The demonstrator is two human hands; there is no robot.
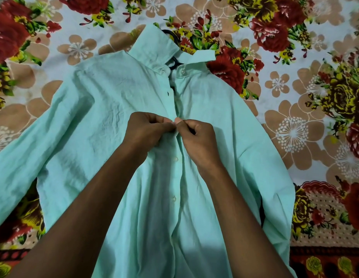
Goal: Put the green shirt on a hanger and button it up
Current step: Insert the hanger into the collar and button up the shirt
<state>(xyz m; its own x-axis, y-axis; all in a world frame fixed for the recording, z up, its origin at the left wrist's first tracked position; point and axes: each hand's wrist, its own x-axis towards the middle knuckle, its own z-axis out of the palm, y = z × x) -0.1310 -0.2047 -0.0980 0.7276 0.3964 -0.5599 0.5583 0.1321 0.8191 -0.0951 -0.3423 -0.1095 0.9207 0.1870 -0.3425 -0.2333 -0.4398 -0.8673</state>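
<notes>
The pale green shirt (pixel 106 109) lies front up on the bedsheet, collar pointing away from me, sleeves spread to both sides. A black hanger (pixel 175 64) sits inside it; only its hook and neck show at the collar. My left hand (pixel 146 131) pinches the left edge of the placket at mid-chest. My right hand (pixel 196 139) pinches the right edge at the same spot, fingertips meeting the left hand's. Two white buttons below my hands sit closed. Above my hands the placket gapes open up to the collar button (pixel 182 71).
A floral bedsheet (pixel 295 67) with red roses and tan flowers covers the whole surface under the shirt. Its patterned border (pixel 323 255) runs along the near right edge. The left sleeve reaches the frame's left edge.
</notes>
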